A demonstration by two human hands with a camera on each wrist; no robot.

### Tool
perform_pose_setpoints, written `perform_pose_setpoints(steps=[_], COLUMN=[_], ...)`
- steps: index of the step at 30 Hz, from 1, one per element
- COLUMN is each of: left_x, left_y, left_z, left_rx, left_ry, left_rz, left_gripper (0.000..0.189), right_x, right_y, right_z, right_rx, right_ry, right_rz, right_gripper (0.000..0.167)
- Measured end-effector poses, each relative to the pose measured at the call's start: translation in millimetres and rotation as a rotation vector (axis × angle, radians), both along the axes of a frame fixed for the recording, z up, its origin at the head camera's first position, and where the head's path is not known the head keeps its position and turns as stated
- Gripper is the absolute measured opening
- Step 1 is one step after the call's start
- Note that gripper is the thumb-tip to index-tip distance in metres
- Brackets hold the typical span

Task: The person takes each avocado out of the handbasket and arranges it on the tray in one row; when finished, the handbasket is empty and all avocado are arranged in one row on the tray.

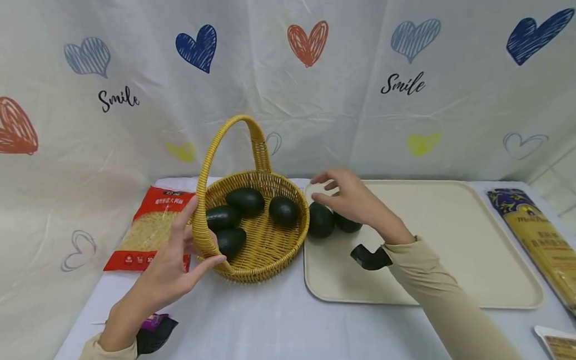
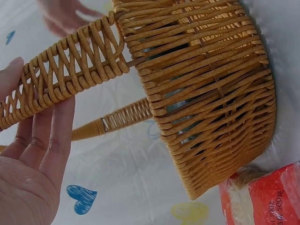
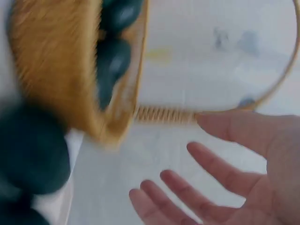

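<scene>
A yellow wicker basket with a tall arched handle stands left of the middle, several dark green avocados inside it. My left hand holds the near side of the handle, thumb on one face and fingers behind it in the left wrist view. Over the tray's left end, my right hand hovers with fingers spread and nothing in them. Below it, two avocados sit on the beige tray beside the basket; the hand partly covers one. The right wrist view, blurred, shows this hand's fingers apart from the basket.
A red pasta bag lies left of the basket, partly behind my left hand. Right of the tray is a long yellow pasta pack, with another packet at the near right corner. A white cloth with printed hearts hangs behind.
</scene>
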State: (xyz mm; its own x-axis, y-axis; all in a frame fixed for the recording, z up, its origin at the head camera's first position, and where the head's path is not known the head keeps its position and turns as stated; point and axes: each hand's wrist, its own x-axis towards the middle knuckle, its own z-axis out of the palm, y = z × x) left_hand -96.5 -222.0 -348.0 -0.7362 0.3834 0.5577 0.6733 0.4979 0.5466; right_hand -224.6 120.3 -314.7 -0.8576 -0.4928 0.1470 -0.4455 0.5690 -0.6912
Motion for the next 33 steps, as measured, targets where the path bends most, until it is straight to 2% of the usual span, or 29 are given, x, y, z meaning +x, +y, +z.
perform_pose_setpoints(steps=[3, 7, 10, 14, 19, 23, 26, 33], left_x=[1.2, 0.6, -0.1, -0.4, 1.1, 1.2, 0.7, 2.0], left_y=[0.2, 1.8, 3.1, 2.6, 0.3, 0.6, 0.7, 0.7], left_z=[0.2, -1.6, -2.1, -2.0, -1.7, -1.5, -1.4, -1.3], left_rx=[-0.001, -0.012, -0.017, -0.020, -0.042, -0.045, -0.043, -0.042], left_ry=[-0.006, -0.020, -0.026, -0.030, -0.038, -0.042, -0.041, -0.045], left_rz=[0.009, 0.023, 0.020, 0.022, 0.061, 0.066, 0.064, 0.076], left_gripper=[0.124, 0.124, 0.124, 0.124, 0.125, 0.125, 0.125, 0.125], right_x=[-0.2, -8.8, -15.1, -16.5, -13.4, -11.9, -10.5, -9.0], right_y=[-32, -63, -74, -81, -86, -85, -84, -87], right_z=[1.7, -11.6, -21.9, -28.2, -31.6, -34.7, -36.3, -41.4], right_rx=[0.033, 0.185, 0.287, 0.350, 0.350, 0.292, 0.255, 0.298], right_ry=[0.005, -0.030, -0.071, -0.054, 0.026, 0.043, 0.010, -0.114], right_rz=[0.091, 0.190, 0.241, 0.273, 0.302, 0.358, 0.389, 0.341], right_gripper=[0.033, 0.041, 0.048, 0.047, 0.039, 0.036, 0.037, 0.059])
